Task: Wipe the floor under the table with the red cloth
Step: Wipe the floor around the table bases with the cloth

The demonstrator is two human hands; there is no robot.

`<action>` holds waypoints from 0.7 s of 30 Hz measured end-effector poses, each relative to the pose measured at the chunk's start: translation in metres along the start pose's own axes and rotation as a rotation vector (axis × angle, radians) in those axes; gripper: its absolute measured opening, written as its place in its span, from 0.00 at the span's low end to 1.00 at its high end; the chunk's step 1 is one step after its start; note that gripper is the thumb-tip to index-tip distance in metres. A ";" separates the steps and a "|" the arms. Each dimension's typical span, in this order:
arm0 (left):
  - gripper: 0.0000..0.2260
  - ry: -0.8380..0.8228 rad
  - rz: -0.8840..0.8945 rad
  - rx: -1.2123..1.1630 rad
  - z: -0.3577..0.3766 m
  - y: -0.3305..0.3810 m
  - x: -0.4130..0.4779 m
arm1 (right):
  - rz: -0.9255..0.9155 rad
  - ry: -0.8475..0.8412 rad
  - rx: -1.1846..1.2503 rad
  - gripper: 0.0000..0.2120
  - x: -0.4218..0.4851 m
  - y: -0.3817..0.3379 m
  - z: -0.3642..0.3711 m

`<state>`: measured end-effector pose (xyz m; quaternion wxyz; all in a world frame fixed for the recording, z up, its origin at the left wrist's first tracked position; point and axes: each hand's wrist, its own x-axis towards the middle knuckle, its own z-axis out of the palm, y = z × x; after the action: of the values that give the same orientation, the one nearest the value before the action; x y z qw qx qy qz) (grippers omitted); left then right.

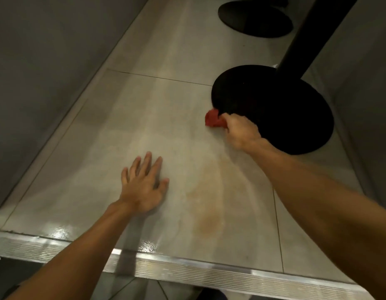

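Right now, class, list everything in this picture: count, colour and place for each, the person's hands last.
red cloth: one, red, on floor beside near base.
near base: one, black, right.
far base: one, black, top right.
pole: one, black, standing on near base.
floor: pale grey tiles, centre.
stain: one, orange-brown, between arms.
metal strip: one, silver, front edge.
left hand: one, flat on floor.
right hand: one, grips red cloth.
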<state>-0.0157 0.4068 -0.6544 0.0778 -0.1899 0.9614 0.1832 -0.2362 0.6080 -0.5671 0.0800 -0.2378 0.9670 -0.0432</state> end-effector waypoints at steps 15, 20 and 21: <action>0.31 0.098 0.030 -0.026 0.008 -0.007 -0.004 | 0.225 0.034 0.236 0.30 -0.099 -0.020 0.066; 0.29 0.127 0.042 -0.029 0.011 -0.007 -0.003 | 0.225 0.130 0.267 0.23 -0.082 -0.021 0.062; 0.29 0.132 0.043 -0.018 0.012 -0.007 -0.003 | 0.187 0.120 0.276 0.22 -0.073 -0.022 0.059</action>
<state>-0.0096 0.4061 -0.6668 0.0085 -0.1814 0.9667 0.1805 -0.1523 0.6203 -0.6131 0.0578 -0.1307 0.9729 -0.1820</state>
